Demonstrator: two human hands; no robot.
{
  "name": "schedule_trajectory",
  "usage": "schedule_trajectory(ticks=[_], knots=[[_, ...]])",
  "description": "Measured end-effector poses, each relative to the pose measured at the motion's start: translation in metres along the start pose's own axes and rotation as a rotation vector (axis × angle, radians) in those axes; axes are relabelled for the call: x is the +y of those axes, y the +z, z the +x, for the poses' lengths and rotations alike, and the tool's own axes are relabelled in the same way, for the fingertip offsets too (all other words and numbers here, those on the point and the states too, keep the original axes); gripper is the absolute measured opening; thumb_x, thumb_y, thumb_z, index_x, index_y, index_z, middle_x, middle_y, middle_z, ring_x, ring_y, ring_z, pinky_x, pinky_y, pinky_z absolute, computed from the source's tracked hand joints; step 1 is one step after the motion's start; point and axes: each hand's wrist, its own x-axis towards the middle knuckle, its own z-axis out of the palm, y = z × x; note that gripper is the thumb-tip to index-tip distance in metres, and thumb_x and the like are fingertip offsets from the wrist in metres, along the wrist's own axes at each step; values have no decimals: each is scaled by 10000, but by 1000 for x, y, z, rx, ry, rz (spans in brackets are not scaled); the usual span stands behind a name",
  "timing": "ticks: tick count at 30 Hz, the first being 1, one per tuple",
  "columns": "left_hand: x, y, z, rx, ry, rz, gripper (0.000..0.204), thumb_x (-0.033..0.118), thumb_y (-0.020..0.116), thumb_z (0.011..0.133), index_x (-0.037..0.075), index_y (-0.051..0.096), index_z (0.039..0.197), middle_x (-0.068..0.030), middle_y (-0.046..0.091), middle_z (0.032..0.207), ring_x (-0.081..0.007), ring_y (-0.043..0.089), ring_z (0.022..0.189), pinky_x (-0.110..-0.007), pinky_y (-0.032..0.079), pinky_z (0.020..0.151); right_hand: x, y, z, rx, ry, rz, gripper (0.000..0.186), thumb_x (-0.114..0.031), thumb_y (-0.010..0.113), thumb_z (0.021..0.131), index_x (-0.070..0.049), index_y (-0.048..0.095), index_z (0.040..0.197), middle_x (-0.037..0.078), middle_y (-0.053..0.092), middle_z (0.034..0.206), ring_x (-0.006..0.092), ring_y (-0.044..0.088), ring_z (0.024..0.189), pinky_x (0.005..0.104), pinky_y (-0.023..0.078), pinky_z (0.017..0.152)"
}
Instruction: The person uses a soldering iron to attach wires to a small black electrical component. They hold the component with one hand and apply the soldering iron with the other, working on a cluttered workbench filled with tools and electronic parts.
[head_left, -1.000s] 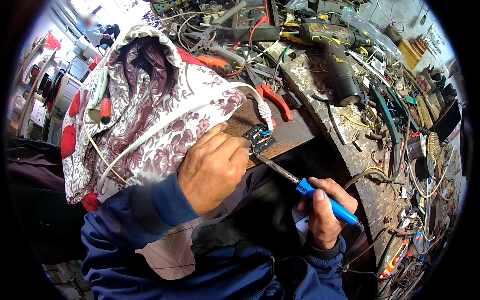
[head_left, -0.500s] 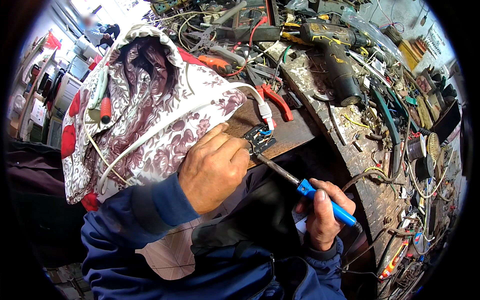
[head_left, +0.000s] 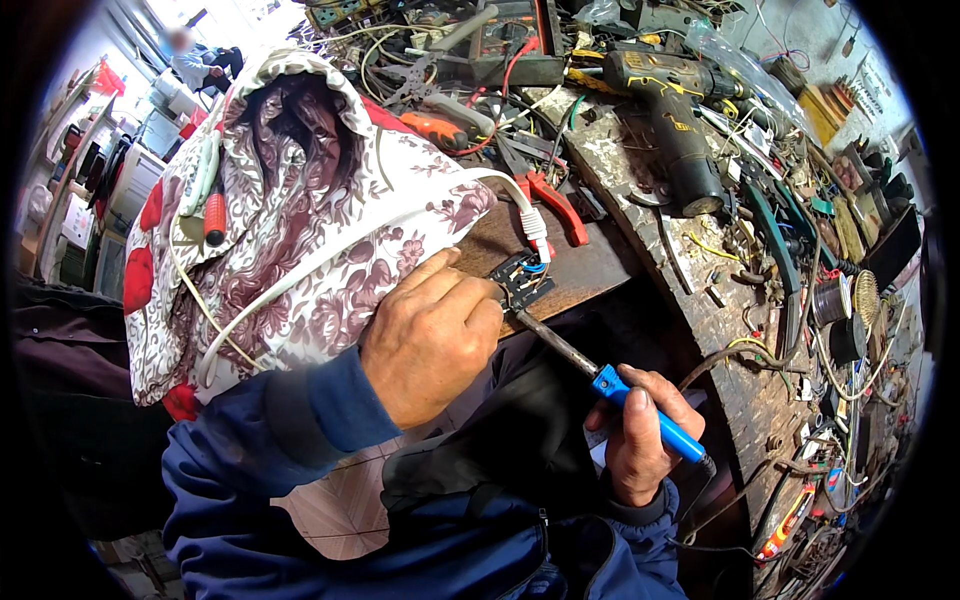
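My left hand is closed around the near-left edge of a small black electrical housing at the edge of the wooden surface. Thin blue wires in the housing lead to a white cable, which curves left over a floral cloth item. A soldering iron with a blue handle is gripped in my right hand. Its metal shaft points up and left, and its end reaches the lower edge of the housing near my left fingertips. Whether the very tip touches a contact is too small to tell.
Red-handled pliers lie just beyond the housing. A cordless drill rests on the cluttered bench at right, near green-handled cutters and a solder spool. A red-handled tool sits on the cloth. A person is far back left.
My right hand and the soldering iron's handle have shifted slightly left and down. The iron's end stays at the housing, and my left hand keeps its hold.
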Motion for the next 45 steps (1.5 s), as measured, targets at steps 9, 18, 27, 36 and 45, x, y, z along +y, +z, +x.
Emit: schedule_trajectory(ticks=[9,18,27,36,45], knots=[[0,2,1,7,-3,9,73,61,698,822,15,658,863,-122,684,961,-294,688,923,-512,546,1065,0,-1,2,-7,1,2,365,-187,712,953,143,713,1109,215,717,884,248,679,568,308,546,502],[0,3,-1,11,-6,18,65,65,698,827,19,659,852,-124,686,959,-295,689,923,-508,541,1074,0,-3,5,-43,-6,-22,362,-180,710,945,146,713,1103,214,699,893,244,674,583,308,540,506],[-1,2,0,9,3,18,61,63,698,833,21,656,846,-125,683,951,-297,689,918,-511,538,1077,1,-5,10,-77,-12,16,365,-194,723,932,135,723,1091,191,671,879,231,662,614,301,534,512],[-1,5,-1,19,2,4,64,60,700,830,19,651,840,-133,680,943,-306,688,912,-516,540,1073,1,-7,10,-100,-29,0,342,-187,716,944,117,728,1101,187,672,880,223,661,628,291,534,521],[-1,2,-1,-3,-9,-2,73,42,709,827,14,667,880,-126,695,975,-306,695,926,-523,540,1074,1,-6,9,-95,-20,8,349,-196,720,947,115,728,1105,184,671,879,222,661,629,289,531,527]])
